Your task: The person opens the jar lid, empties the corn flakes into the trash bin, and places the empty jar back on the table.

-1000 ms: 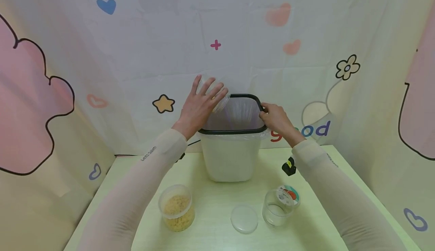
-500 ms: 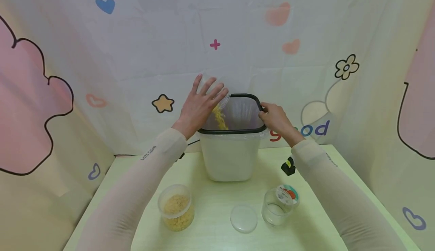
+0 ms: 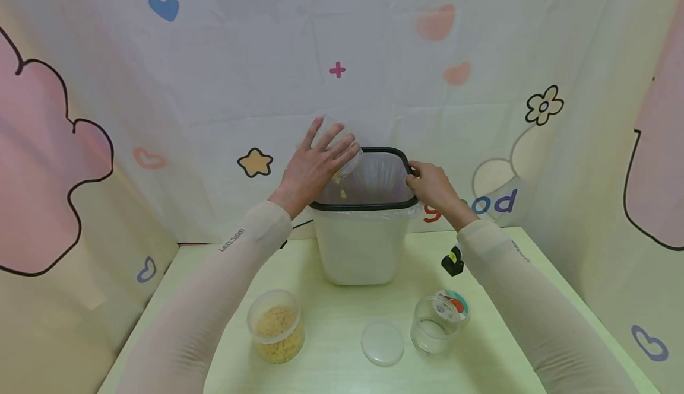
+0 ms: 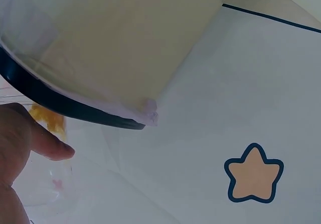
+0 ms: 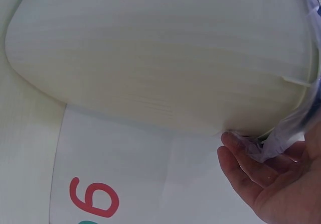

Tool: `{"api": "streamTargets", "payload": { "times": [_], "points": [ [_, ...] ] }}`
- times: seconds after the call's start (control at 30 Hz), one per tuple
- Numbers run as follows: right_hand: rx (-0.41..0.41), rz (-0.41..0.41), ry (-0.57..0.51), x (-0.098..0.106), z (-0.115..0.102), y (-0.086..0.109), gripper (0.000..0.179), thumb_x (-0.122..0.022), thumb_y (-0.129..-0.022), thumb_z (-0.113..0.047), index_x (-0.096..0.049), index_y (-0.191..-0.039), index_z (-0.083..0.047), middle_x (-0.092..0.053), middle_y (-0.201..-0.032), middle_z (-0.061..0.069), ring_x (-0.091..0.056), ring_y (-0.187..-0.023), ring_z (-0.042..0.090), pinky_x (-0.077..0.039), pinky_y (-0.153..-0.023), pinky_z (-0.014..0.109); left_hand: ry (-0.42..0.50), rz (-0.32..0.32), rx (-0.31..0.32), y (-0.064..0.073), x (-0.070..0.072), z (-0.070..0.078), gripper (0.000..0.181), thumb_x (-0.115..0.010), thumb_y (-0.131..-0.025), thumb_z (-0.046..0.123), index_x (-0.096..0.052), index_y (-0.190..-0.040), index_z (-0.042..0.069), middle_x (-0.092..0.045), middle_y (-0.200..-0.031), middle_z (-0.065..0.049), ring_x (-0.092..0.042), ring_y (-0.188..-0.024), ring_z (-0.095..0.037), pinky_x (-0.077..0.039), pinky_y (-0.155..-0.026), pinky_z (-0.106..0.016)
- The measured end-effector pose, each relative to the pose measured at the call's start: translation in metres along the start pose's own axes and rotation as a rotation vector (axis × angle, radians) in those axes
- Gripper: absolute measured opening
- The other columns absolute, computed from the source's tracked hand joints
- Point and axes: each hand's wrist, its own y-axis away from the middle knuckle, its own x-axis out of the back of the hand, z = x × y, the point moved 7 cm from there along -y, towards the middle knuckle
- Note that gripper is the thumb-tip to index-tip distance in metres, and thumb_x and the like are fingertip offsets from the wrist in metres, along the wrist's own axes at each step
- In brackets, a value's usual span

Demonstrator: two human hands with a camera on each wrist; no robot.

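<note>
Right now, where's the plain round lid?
In the head view, the plain round lid lies on the table, between the yellow-filled tub to its left and the clear cup to its right.

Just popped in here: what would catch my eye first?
Probably the big white bin at the back of the table, with the left hand holding a clear cup tilted over its opening and the right hand gripping its black rim. Next, the tub of yellowish bits at the front left, and the cartoon star on the backdrop behind.
</note>
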Motion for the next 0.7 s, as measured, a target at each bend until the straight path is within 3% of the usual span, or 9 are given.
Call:
{"api": "streamTargets", "payload": {
  "times": [0.2, 0.43, 0.7],
  "points": [
    [-0.004, -0.002, -0.003, -0.0004, 0.0007, -0.0001, 0.053, -0.039, -0.1, -0.018, -0.035, -0.151, -0.003, -0.055, -0.139, 0.025, -0.058, -0.097, 0.03, -0.044, -0.064, 0.028, -0.018, -0.002, -0.017, 0.0006, -0.0005, 0.0003, 0.106, -0.082, -0.075, 0.02, -0.015, -0.157, 0.028, -0.019, -0.162, -0.001, -0.011, -0.152, -0.027, 0.008, -0.122, -0.058],
    [0.012, -0.003, -0.005, -0.0007, 0.0004, 0.0013, 0.052, -0.04, -0.101, -0.017, -0.036, -0.15, -0.002, -0.055, -0.139, 0.025, -0.06, -0.112, 0.032, -0.048, -0.081, 0.036, -0.04, 0.005, -0.05, 0.002, 0.0, 0.0008, 0.099, -0.078, -0.08, 0.013, -0.018, -0.157, 0.029, -0.019, -0.162, 0.0, -0.011, -0.153, -0.027, 0.007, -0.122, -0.057],
    [0.011, 0.003, -0.004, 0.0007, -0.0012, 0.0022, 0.053, -0.04, -0.1, -0.017, -0.035, -0.151, -0.002, -0.054, -0.14, 0.026, -0.059, -0.106, 0.031, -0.046, -0.077, 0.034, -0.117, -0.02, -0.101, 0.0026, -0.0002, 0.0015, 0.102, -0.078, -0.082, 0.017, -0.012, -0.158, 0.03, -0.015, -0.164, 0.002, -0.007, -0.154, -0.027, 0.007, -0.122, -0.058]
  ]
}}
